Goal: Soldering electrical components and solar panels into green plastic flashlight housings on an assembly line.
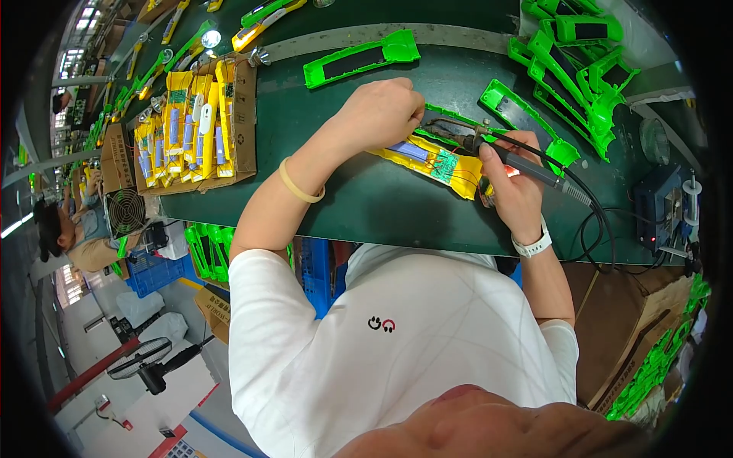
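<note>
My right hand point(518, 195) is wrapped round a black soldering iron point(527, 164) with a thin curved tube along its front; its tip points left. Under the iron lies a yellow flashlight housing point(464, 183), open side up, with a blue battery cell point(411, 150) and a small green circuit board point(443, 162) inside. My left hand point(385, 111) is closed above the battery end of this housing. Its fingertips face away, so anything pinched in them is hidden. Just beyond, partly covered by the iron and my left hand, lies a green housing point(435, 112).
A cardboard box point(244, 122) of yellow housings stands at left. Green housings lie at the back point(363, 59) and right point(527, 118), with a pile point(580, 76) at far right. A blue soldering station point(658, 210) stands at the right edge, its cable point(603, 229) looping across the table.
</note>
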The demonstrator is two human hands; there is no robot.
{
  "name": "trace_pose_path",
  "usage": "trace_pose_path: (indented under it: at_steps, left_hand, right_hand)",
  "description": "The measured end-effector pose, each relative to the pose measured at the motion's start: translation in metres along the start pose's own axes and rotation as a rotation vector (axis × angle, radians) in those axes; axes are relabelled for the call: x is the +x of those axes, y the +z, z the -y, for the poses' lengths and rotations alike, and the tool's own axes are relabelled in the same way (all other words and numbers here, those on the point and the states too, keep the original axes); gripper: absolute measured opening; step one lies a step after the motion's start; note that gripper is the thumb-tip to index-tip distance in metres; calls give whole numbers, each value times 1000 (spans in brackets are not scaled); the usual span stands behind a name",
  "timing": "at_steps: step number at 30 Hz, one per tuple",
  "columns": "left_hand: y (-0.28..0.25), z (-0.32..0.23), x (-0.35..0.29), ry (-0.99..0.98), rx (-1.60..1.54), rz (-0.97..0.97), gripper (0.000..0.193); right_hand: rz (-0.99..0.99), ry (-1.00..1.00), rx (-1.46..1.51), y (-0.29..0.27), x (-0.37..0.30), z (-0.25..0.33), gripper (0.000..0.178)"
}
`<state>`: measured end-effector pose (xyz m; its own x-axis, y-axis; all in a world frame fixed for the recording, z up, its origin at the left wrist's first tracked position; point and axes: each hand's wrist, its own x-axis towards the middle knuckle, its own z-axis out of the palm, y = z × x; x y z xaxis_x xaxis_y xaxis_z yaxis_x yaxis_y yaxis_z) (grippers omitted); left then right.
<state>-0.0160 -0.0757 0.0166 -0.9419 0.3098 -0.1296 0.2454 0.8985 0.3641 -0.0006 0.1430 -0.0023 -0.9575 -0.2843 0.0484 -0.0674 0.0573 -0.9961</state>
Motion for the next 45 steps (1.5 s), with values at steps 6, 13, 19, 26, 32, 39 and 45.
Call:
trace_pose_path:
  at_steps: [6,13,19,26,32,39,45]
  left_hand:
    - [0,1,2,11,18,22,14]
    - [-1,2,2,10,2,30,15]
    - [-4,0,4,12,14,32,11]
    - [-16,10,12,164,-52,-174,14]
    - [-8,14,0,445,-2,-325,19]
    - [14,1,-47,360,-339,-119,42]
    - [-50,57,11,231,-246,-375,44]
  right_hand:
    - [9,-46,-32,-3,2,1,23]
    - [-267,-78,221,-44,-12,-7,24]
    - [-535,-137,170,-89,-22,-19,22]
    - [-509,-40,60,-93,-27,-38,23]
    - [-425,-34,157,-90,-24,-32,26]
    - [-356,-100,276,-91,-19,-39,26]
    - [-339,-48,313,-92,-22,-42,27]
